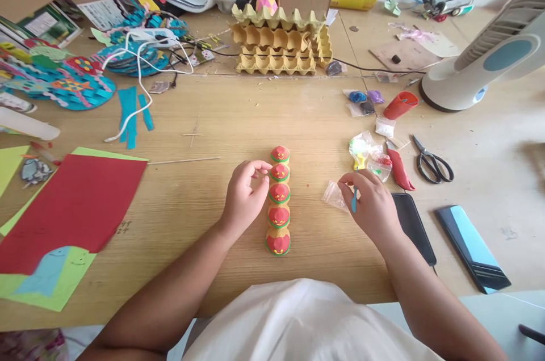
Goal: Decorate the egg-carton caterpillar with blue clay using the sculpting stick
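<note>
A strip of egg-carton cups (279, 217) lies lengthwise in front of me. Its several domes are capped in red, with yellow smiling faces and green rims. At its left side is my left hand (247, 188), fingers bent and thumb and forefinger slightly apart, their tips next to the second dome from the far end. Whether they touch it I cannot tell. To the right of the strip, my right hand (372, 197) pinches a small blue modelling tool (354, 200), its end pointing down. A clear plastic bag (335, 195) lies partly behind that hand.
Packets of coloured clay (367, 148), a red utility knife (399, 167), scissors (433, 161) and two phones (472, 247) lie right. A fan (481, 74) stands farther back. Stacked egg cartons (276, 60) are at the back; red paper (76, 202) and a wooden skewer (185, 161) lie left.
</note>
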Demonstrator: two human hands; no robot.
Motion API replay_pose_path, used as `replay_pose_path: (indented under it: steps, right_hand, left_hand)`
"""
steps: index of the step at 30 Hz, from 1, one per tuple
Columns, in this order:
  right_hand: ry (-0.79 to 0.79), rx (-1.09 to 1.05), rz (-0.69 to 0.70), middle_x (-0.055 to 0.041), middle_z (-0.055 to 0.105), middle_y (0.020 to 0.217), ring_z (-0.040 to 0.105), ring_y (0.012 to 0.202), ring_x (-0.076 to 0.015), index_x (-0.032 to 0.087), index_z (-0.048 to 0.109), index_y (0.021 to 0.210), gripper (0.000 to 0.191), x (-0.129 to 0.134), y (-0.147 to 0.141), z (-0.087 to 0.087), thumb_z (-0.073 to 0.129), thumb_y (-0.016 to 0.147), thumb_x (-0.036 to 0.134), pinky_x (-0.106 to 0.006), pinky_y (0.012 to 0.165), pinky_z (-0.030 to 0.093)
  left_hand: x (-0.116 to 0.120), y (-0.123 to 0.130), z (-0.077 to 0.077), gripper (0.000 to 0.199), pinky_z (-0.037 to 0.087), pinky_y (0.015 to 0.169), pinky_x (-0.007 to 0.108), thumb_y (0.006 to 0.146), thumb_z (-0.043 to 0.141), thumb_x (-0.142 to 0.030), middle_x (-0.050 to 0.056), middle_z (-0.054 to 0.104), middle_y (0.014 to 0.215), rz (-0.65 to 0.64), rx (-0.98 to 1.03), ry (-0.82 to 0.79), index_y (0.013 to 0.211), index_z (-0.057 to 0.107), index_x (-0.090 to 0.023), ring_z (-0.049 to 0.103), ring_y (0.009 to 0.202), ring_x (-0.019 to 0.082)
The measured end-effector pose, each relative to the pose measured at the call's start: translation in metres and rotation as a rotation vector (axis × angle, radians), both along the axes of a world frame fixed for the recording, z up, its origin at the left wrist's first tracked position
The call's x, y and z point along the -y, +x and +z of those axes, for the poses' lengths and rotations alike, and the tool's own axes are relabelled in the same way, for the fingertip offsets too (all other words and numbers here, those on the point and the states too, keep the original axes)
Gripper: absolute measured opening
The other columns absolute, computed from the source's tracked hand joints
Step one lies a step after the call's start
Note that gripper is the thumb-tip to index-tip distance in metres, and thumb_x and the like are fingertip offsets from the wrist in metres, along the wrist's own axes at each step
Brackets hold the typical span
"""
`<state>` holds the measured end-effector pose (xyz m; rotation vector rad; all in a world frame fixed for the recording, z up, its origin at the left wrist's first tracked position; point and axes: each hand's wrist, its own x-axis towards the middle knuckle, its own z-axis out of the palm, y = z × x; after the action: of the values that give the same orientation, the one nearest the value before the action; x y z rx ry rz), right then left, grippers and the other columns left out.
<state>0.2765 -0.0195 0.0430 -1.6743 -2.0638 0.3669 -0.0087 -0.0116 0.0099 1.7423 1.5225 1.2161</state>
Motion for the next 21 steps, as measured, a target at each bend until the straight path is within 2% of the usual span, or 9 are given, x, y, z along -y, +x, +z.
replay_pose_path:
  steps: [2, 5, 8, 10, 14, 21]
  right_hand:
    - [-0.108, -0.264, 0.038, -0.0056, 0.062, 0.084, 0.058, 0.079, -0.0226, 0.023, 0.065, 0.088, 0.015, 0.004, -0.007, 0.014, 0.059, 0.099, 0.032, -0.036, 0.074, 0.044]
    - [-0.469, -0.732, 0.091, -0.0020, 0.061, 0.081, 0.053, 0.074, -0.0180, 0.023, 0.065, 0.088, 0.021, 0.009, -0.026, 0.027, 0.067, 0.095, 0.043, -0.032, 0.069, 0.042]
    - [-0.746, -1.173, 0.061, 0.0016, 0.053, 0.076, 0.046, 0.069, -0.0139, 0.022, 0.064, 0.082, 0.031, 0.011, -0.051, 0.025, 0.078, 0.085, 0.049, -0.029, 0.067, 0.039]
    - [-0.916, -1.380, 0.046, 0.0030, 0.050, 0.072, 0.044, 0.068, -0.0123, 0.021, 0.066, 0.079, 0.032, 0.011, -0.065, 0.020, 0.084, 0.080, 0.046, -0.027, 0.068, 0.040]
    - [-1.048, -1.553, 0.024, 0.0027, 0.053, 0.073, 0.046, 0.068, -0.0110, 0.020, 0.071, 0.082, 0.026, 0.012, -0.082, 0.008, 0.087, 0.078, 0.041, -0.025, 0.068, 0.041]
    - [-1.083, -1.608, 0.004, 0.0033, 0.057, 0.074, 0.047, 0.067, -0.0103, 0.020, 0.073, 0.084, 0.023, 0.016, -0.084, -0.002, 0.088, 0.078, 0.038, -0.025, 0.068, 0.041]
  left_hand:
    - [0.004, 0.003, 0.008, 0.018, 0.053, 0.091, 0.035, 0.095, 0.057, -0.016, 0.004, 0.068, 0.104, -0.032, 0.007, 0.034, 0.108, 0.065, -0.025, 0.064, 0.098, 0.019]
    - [0.013, 0.008, 0.024, 0.014, 0.054, 0.089, 0.036, 0.098, 0.059, -0.021, 0.004, 0.069, 0.105, -0.103, -0.012, 0.110, 0.108, 0.066, -0.026, 0.065, 0.098, 0.020]
    - [0.021, 0.011, 0.036, 0.013, 0.054, 0.089, 0.038, 0.098, 0.063, -0.026, 0.005, 0.072, 0.103, -0.212, -0.090, 0.216, 0.110, 0.068, -0.027, 0.066, 0.097, 0.021]
    - [0.024, 0.012, 0.040, 0.017, 0.053, 0.088, 0.039, 0.096, 0.068, -0.028, 0.004, 0.074, 0.102, -0.258, -0.129, 0.308, 0.114, 0.068, -0.028, 0.067, 0.095, 0.021]
    - [0.024, 0.014, 0.039, 0.021, 0.054, 0.084, 0.039, 0.095, 0.071, -0.032, 0.003, 0.078, 0.104, -0.259, -0.244, 0.390, 0.116, 0.070, -0.029, 0.071, 0.092, 0.021]
    - [0.022, 0.014, 0.034, 0.014, 0.055, 0.079, 0.036, 0.096, 0.069, -0.026, 0.000, 0.081, 0.099, -0.214, -0.312, 0.434, 0.108, 0.075, -0.031, 0.071, 0.082, 0.018]
